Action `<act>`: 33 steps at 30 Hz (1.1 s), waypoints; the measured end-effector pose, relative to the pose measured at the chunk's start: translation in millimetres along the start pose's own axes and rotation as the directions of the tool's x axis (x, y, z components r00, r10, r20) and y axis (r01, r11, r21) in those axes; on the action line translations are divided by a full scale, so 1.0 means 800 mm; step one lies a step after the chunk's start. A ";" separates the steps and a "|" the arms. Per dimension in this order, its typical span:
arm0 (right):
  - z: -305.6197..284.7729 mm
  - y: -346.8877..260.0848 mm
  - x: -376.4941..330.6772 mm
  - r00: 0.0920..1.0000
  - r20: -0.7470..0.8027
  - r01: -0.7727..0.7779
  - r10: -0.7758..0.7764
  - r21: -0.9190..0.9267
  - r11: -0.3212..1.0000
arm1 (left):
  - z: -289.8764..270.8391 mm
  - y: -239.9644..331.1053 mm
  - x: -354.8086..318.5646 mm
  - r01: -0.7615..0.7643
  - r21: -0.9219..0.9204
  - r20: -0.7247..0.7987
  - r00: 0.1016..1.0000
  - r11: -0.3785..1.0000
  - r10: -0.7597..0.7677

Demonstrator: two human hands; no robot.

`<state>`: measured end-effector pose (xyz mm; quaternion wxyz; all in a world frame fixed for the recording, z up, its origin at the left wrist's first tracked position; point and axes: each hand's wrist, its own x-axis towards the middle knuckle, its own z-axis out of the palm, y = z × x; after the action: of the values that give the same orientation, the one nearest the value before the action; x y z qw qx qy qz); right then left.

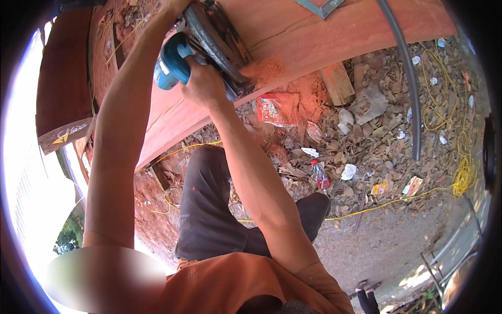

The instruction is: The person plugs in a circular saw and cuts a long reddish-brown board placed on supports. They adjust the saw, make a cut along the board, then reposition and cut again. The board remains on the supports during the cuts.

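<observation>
Orange shirt (235, 282) below, both bare forearms reach up: right hand (204, 83) clamped on the teal circular saw (209, 47) at the reddish plank's (324, 31) near edge; left hand's (175, 6) grip indiscernible. Sawdust, leaf-littered ground (366, 152).

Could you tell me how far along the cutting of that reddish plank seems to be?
Done: red sawdust is heaped by the edge of the plank, so some cutting has happened. In hand: the right hand grips the blue handle of the circular saw on the plank; the left hand reaches its front, mostly out of frame. Left: the cut line is hidden, so the remainder cannot be judged.
</observation>
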<state>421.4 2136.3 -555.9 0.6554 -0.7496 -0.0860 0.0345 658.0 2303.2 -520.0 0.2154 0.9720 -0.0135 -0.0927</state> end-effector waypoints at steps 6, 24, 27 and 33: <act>0.002 0.000 0.009 1.000 0.009 -0.006 0.006 -0.010 1.000 | -0.002 -0.010 0.016 -0.049 0.045 -0.006 0.999 0.998 0.049; 0.010 -0.001 0.027 0.995 -0.085 0.059 -0.061 -0.025 0.998 | -0.009 -0.043 0.053 -0.259 0.244 0.008 0.964 0.935 0.265; 0.008 -0.003 0.035 1.000 0.006 -0.004 0.004 -0.002 1.000 | -0.013 -0.046 0.059 -0.263 0.242 0.001 0.963 0.934 0.270; 0.013 -0.003 0.044 1.000 -0.003 0.005 -0.005 0.009 1.000 | -0.019 -0.041 0.067 -0.025 -0.013 0.012 1.000 1.000 0.025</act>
<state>453.9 2152.6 -553.2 0.6589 -0.7466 -0.0868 0.0319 713.2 2335.4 -529.7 0.2228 0.9698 -0.0264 -0.0957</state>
